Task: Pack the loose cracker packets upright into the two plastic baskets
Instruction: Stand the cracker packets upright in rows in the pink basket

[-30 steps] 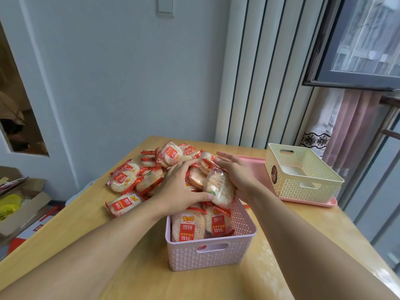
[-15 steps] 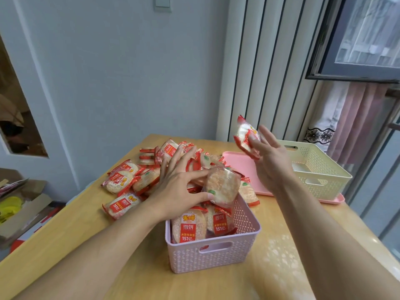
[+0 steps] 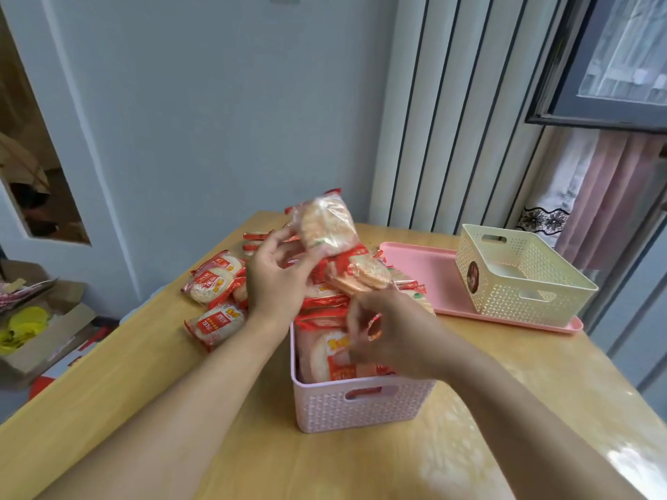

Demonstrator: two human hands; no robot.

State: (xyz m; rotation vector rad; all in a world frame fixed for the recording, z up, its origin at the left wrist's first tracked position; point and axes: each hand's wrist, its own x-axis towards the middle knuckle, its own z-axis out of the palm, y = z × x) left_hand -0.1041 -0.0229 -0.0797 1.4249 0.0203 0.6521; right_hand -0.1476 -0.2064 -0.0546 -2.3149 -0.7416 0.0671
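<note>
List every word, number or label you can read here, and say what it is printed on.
"151": red label of the loose packet nearest the camera, seen upside down.
Print on the packets in the pink basket: blurred, unreadable.
Round sticker on the cream basket: too small to read.

Near basket (image 3: 361, 405) at bench (image 3: 180, 409) centre front, packets standing inside. Loose packet pile (image 3: 216, 286) behind and left of it. Far basket (image 3: 519, 279) on tray (image 3: 415, 268), right rear. Cardboard box (image 3: 39, 341) on floor, left of bench.
</note>
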